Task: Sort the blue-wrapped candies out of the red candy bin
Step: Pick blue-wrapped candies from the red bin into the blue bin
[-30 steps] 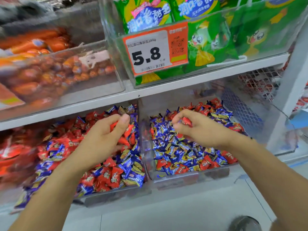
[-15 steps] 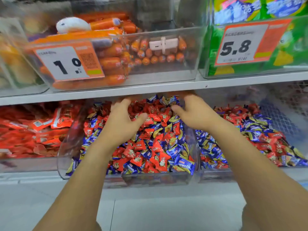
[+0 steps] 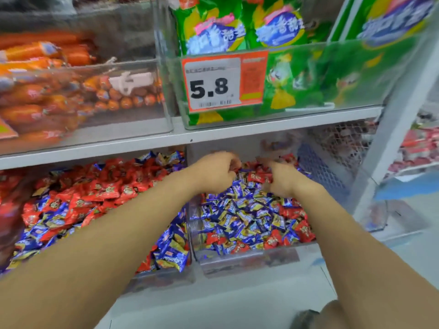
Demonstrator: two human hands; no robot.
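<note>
Two hands' grip state unclear, left hand (image 3: 213,172), right hand (image 3: 283,180); price tag (image 3: 224,81) reads 5.8.

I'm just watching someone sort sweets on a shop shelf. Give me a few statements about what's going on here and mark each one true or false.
1. Both hands are over the right bin. True: the left hand and right hand reach in side by side.
2. The left bin holds only red candies. False: blue candies lie among the red candies there.
3. The price tag reads 5.8. True.
4. The bin above the right bin holds orange sausages. False: it holds green bags; the sausages are up to the left.
5. The right bin holds mostly blue candies. True, with some red ones mixed in.
</note>
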